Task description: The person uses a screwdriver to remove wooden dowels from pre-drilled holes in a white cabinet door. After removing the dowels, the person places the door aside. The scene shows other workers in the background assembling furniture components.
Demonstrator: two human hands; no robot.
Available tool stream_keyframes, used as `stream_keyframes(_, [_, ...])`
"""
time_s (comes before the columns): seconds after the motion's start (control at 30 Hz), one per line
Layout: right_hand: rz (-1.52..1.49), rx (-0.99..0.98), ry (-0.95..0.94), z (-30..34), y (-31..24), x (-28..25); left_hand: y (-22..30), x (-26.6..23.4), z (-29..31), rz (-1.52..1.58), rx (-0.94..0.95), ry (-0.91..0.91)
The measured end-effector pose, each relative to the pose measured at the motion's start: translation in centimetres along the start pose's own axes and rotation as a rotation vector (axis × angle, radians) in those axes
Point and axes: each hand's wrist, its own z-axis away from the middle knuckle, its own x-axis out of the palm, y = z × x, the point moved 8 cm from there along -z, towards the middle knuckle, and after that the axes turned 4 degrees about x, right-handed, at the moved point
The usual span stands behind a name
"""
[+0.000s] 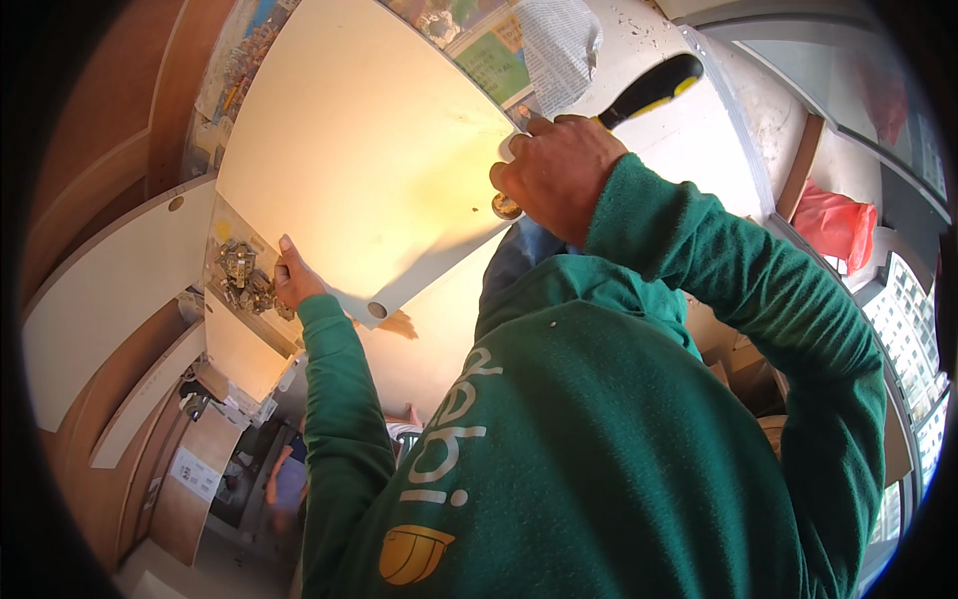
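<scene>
A large white cabinet panel (369, 150) lies in front of me, with a round hole (376, 309) near its close corner. My left hand (292, 277) grips the panel's left edge, thumb raised along it and the other fingers mostly hidden. At the right end of the panel, my right hand (559, 175) is closed around a tool with a black and yellow handle (654, 90). The handle sticks out to the upper right; the tool's working end is hidden by my fist. Just below that fist is a round brassy recess (506, 206) in the panel.
Metal hinges (242, 270) are heaped left of the panel. Newspaper sheets (554, 50) lie beyond it. Another white board (120, 290) with a hole leans at the left. A red plastic bag (836, 225) sits at the right by the windows. A person (289, 474) is at the lower left.
</scene>
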Motion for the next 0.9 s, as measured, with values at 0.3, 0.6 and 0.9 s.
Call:
stream_keyframes(0.3, [-0.005, -0.174, -0.011, 0.1, -0.2, 0.4, -0.9, -0.3, -0.5, -0.006, -0.001, 0.008])
stream_keyframes(0.6, [-0.512, 0.044, -0.171, 1.3, 0.9, 1.7, -0.8, -0.4, -0.3, 0.001, 0.018, 0.010])
stream_keyframes(0.9, [-0.569, 0.012, 0.198, 2.5, -1.3, 5.6, -1.0, -0.4, -0.5, 0.053, 0.057, 0.006])
